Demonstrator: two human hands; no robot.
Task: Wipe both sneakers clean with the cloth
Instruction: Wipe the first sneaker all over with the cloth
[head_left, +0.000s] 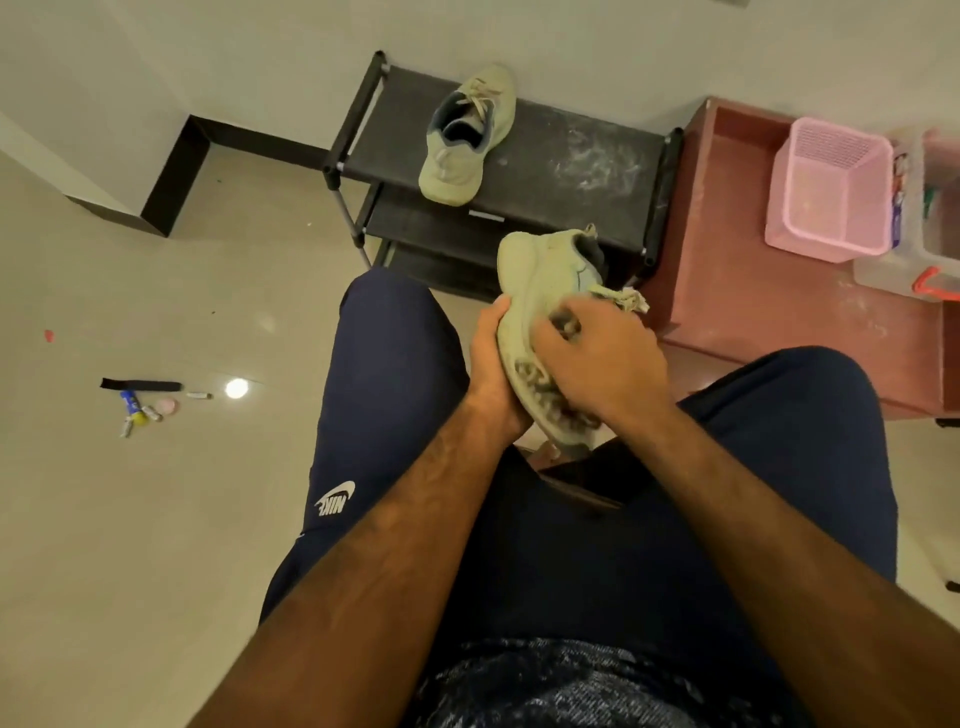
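I have 1 sneaker (540, 270) between both hands over the lap, long axis pointing away, toe up. The left hand (491, 358) grips its sole; the right hand (597, 364) clutches the cloth (631, 301) against its upper. Sneaker 2 (465, 135) lies on the shoe rack (571, 156), straight ahead.

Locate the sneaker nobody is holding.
Head view, upper centre: the sneaker lies on the black shoe rack, toward its left end, left of the pink basket.
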